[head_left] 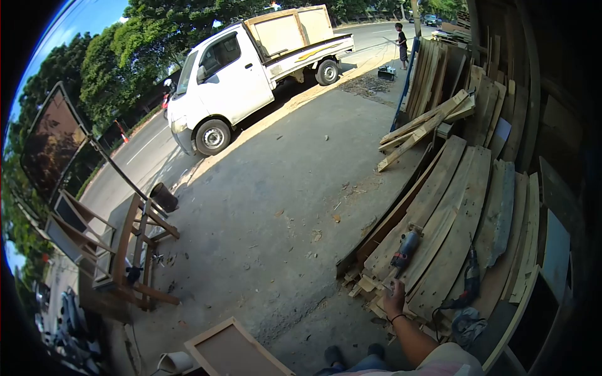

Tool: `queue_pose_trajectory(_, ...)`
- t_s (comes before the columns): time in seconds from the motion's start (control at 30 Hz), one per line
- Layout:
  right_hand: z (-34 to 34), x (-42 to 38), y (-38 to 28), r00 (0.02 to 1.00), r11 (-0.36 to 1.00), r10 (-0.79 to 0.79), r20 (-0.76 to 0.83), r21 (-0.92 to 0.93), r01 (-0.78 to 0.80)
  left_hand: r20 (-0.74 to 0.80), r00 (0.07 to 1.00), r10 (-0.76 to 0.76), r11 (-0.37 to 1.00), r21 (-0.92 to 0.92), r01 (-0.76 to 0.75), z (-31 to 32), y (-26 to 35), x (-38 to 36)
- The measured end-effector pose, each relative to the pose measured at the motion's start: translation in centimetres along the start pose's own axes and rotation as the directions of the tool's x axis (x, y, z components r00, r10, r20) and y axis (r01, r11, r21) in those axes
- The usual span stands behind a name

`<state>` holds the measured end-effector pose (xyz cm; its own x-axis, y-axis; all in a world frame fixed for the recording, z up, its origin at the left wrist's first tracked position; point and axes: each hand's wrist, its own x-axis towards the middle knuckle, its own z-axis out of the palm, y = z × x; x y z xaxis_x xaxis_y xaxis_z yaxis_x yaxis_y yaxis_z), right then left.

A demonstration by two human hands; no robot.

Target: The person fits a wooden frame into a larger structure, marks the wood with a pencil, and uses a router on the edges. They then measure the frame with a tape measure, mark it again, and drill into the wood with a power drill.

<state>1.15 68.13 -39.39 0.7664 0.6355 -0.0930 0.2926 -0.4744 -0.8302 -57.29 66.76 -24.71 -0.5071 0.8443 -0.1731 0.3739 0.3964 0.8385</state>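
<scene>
One hand (394, 298) of mine, on the arm that comes in from the lower right, is at the near end of the stacked planks (437, 216). Its fingers are bent, just below a grey and red power tool (406, 248) lying on the planks. Whether it holds anything is too small to tell. A second tool, a dark and red drill (471, 279), lies on the boards farther right with its cable beside it. My left hand does not show.
A white pickup truck (233, 81) stands at the roadside. A wooden frame stand (135, 250) is at the left, and a framed panel (235, 352) at the bottom. Loose slats (426, 128) jut out at the right. A person (402, 46) stands near the road.
</scene>
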Motion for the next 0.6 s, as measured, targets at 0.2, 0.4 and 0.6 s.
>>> queue_pose_trajectory(0.2, -0.7, -19.2, 9.4, 0.916, 0.932, 0.18, 0.36, -0.36, -0.041, 0.199, 0.978, 0.068, 0.956, -0.293, -0.007, 9.2, 2.0, 7.1)
queue_pose_trajectory(0.4, -9.0, -36.6, 24.0, 0.759, 0.859, 0.511, 0.403, -0.205, -0.47, 0.52, 0.841, 0.148, 0.901, -0.422, 0.103, 21.0, 8.9, 6.6)
queue_pose_trajectory(0.6, -12.2, -53.4, 39.7, 0.806, 0.754, 0.502, 0.313, -0.614, -0.232, 0.758, 0.62, 0.201, 0.872, -0.427, 0.239, 27.7, 14.4, -0.2)
